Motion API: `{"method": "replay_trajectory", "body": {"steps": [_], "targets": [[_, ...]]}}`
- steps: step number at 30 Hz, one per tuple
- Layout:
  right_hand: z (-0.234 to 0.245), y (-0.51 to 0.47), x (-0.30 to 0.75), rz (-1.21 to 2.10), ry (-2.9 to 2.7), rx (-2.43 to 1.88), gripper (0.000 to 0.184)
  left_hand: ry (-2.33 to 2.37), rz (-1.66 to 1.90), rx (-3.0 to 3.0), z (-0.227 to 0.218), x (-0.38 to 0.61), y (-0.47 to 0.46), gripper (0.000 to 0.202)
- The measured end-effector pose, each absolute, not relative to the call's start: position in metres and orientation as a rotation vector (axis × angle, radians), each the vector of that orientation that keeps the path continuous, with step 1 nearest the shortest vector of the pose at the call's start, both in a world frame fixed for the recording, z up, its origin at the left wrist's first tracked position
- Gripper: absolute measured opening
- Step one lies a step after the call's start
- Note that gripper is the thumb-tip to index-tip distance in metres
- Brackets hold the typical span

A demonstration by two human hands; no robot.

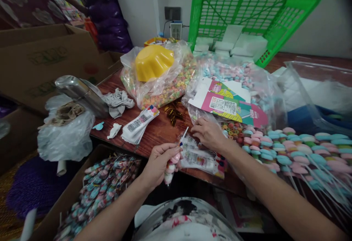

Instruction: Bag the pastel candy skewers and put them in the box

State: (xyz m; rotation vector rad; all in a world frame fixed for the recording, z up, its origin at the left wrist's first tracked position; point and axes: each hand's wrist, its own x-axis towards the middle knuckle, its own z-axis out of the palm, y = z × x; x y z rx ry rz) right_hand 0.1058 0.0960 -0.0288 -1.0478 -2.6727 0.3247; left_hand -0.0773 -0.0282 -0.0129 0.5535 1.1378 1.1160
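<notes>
I see the bare left hand (pixel 157 161) grasping a partly hidden pink-and-white candy skewer (pixel 169 170), but cannot tell whether the bare right hand (pixel 208 134) grips anything.

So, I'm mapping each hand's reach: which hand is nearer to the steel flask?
Left. The left hand is right of the steel flask and closer to the person, holding a candy skewer; the right hand is farther right, by the clear printed bags.
</notes>
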Motion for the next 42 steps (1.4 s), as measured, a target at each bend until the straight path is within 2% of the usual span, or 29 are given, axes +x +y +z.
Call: {"method": "replay_trajectory", "body": {"steps": [9, 18, 22, 27, 29, 32, 36, 42], "targets": [[-0.034, 0.113, 0.098, 0.521, -2.673, -0.963, 0.005, 1.194, 1.108, 0.527, -0.021, -0.092, -0.039, 0.028], [-0.005, 0.067, 0.124, 0.827, -2.222, -1.050, 0.019, 1.182, 1.059, 0.560, -0.026, -0.079, -0.027, 0.027], [0.002, 0.019, 0.106, 0.707, -1.976, -1.042, 0.012, 1.107, 1.051, 0.603, -0.024, -0.060, -0.021, 0.025], [-0.006, -0.006, 0.093, 0.177, -2.206, -1.036, 0.032, 1.057, 1.084, 0.653, -0.021, -0.040, -0.019, 0.024], [-0.009, -0.006, 0.100, 0.206, -2.220, -1.069, 0.034, 1.028, 1.063, 0.674, -0.022, -0.035, -0.022, 0.027], [-0.007, -0.006, 0.113, 0.441, -2.198, -1.062, 0.035, 1.010, 1.043, 0.742, -0.024, -0.032, -0.028, 0.034], [-0.005, -0.011, 0.122, 0.684, -2.034, -1.101, 0.036, 1.065, 1.029, 0.845, -0.022, -0.028, -0.032, 0.033], [-0.017, -0.028, 0.126, 0.593, -1.737, -1.167, 0.021, 1.117, 1.074, 1.001, -0.009, -0.022, -0.026, 0.031]]}}
